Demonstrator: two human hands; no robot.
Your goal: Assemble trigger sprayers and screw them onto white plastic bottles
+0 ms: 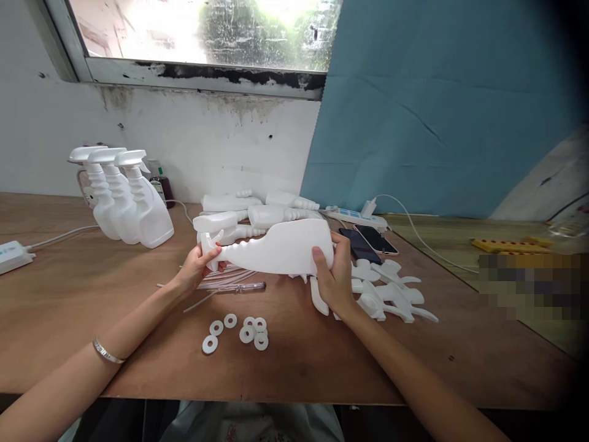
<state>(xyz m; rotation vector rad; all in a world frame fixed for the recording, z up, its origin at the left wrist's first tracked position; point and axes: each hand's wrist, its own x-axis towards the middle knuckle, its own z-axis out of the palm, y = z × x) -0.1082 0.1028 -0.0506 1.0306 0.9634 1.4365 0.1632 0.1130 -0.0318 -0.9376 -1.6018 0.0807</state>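
Note:
Above the table I hold a white plastic spray bottle [280, 248] on its side, base to the right and neck to the left. My left hand [199, 265] is closed around the white trigger sprayer head [209, 248] at the neck end. The fingers of my right hand [332, 270] wrap round the bottle's base, thumb on the near face. Beneath the bottle lie thin white tubes [225, 279] and a screwdriver-like tool with a clear handle [248, 286]. Several white ring washers [246, 334] are spread on the tabletop nearer to me.
Three upright spray bottles [151, 215] stand at the left, with a dark bottle [161, 184] behind. More white bottles [271, 215] lie at the back. Loose trigger heads [391, 294] are piled at right, near two phones [375, 238] and a power strip [354, 217]. A white adapter [13, 255] sits far left.

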